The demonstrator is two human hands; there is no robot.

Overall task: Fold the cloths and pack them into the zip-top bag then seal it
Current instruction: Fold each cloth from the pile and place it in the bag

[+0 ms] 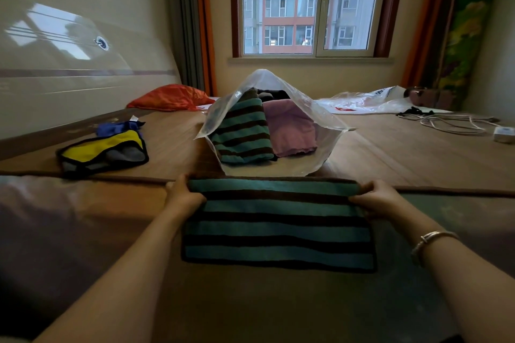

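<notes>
Cloth (278,228), striped, lies on the bed with its long axis running left-right; my left hand (184,195) and right hand (373,198) pinch its far corners, zip-top bag (328,120) open just beyond.

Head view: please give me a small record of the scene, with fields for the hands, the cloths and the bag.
left hand: grips far left corner of striped cloth
right hand: grips its far right corner
zip-top bag: open, unsealed
in bag: striped towel, pink cloth
unpacked: yellow cloth, left of bag
</notes>
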